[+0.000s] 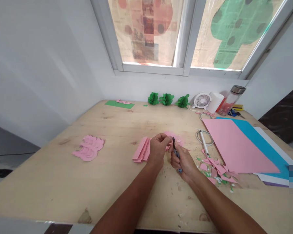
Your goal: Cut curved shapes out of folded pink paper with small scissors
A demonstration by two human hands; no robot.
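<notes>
My left hand (158, 148) is closed in a pinch, thumb against fingers, close to the tool's tip; what it pinches is too small to make out. In my closed right hand (183, 159) is a slim black and blue-grey tool (176, 152), tip pointing up and away; its exact kind is unclear. Pink cut paper (179, 138) shows just behind both hands, partly hidden by them. Left of my left wrist lies a folded stack of pink paper (141, 150). Farther left is a pile of scalloped pink paper cutouts (90, 148).
Pink, green and white scraps (217, 170) lie right of my right hand, beside a white pen-like stick (204, 143) and cable. Pink sheets (241, 146) overlap blue ones at the right. Green paper ornaments (166, 99), a small fan (202, 100) and a bottle (231, 100) line the back.
</notes>
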